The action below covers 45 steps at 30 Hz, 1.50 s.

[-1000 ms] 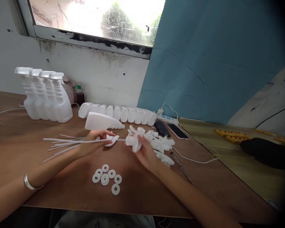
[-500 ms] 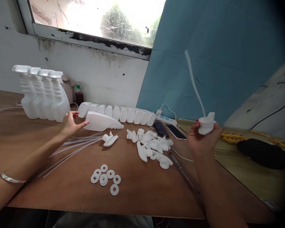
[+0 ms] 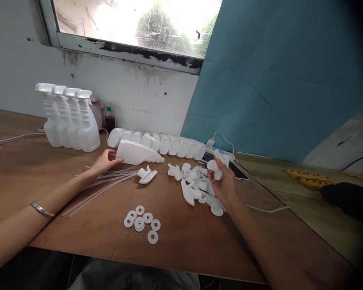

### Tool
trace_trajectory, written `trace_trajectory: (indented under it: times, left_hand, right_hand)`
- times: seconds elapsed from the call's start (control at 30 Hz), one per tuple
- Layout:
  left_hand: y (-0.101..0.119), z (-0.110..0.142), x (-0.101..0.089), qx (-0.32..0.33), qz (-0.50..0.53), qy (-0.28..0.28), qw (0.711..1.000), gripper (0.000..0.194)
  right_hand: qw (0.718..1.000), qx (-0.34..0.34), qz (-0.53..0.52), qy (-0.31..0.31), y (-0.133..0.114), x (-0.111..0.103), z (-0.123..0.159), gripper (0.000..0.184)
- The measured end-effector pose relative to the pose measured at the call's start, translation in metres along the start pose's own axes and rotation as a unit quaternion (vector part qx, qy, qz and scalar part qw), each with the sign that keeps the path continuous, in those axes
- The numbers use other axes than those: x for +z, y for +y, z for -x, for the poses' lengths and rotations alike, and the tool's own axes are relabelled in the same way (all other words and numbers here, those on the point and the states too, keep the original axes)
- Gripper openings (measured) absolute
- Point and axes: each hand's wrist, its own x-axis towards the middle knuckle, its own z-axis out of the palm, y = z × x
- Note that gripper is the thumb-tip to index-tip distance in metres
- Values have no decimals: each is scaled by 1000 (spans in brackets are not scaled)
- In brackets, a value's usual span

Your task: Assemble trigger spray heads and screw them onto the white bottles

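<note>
My left hand [image 3: 106, 162] is at the base end of a white plastic spray bottle [image 3: 136, 152], with the thumb against it; the bottle lies on its side, neck to the right. Held in my right hand [image 3: 224, 183] is a white trigger spray head [image 3: 219, 164], above the right side of a pile of loose spray heads [image 3: 196, 185]. Its dip tube cannot be made out now. A single spray head [image 3: 147, 175] lies in front of the bottle, beside thin clear tubes [image 3: 101, 186]. Several white ring washers [image 3: 139, 223] are near the front edge.
Several bottles with spray heads fitted [image 3: 71, 121] stand upright at the back left. A row of bottles [image 3: 169, 145] lies along the wall. A phone [image 3: 240, 173], a power strip [image 3: 219, 151] and a white cable [image 3: 268, 210] are at the right, with yellow pieces [image 3: 308, 179] farther over.
My right hand has swung left and come down with the spray head, from the right side to the pile. My left hand stays at the bottle's base. The camera view has shifted slightly.
</note>
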Motion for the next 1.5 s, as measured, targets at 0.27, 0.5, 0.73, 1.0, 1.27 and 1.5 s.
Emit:
trace_trajectory:
  times: [0.27, 0.5, 0.73, 1.0, 1.27, 1.5]
  left_hand:
    - [-8, -9, 5, 13, 82, -34, 996, 49]
    - [-1, -5, 3, -24, 190, -21, 981, 15]
    - [12, -1, 1, -45, 345, 2, 938, 18]
    - [15, -7, -12, -70, 440, 36, 895, 27]
    - [16, -8, -18, -110, 483, 43, 868, 25]
    - [17, -10, -24, -114, 506, 63, 852, 29]
  right_hand:
    - [988, -86, 127, -27, 20, 6, 15, 27]
    - [981, -131, 139, 20, 23, 2, 11, 29]
    - [982, -158, 87, 55, 11, 4, 9, 25]
    - [978, -185, 47, 78, 0, 8, 9, 26]
    - [978, -184, 48, 81, 0, 10, 12, 26]
    - [975, -191, 49, 98, 0, 10, 10, 30]
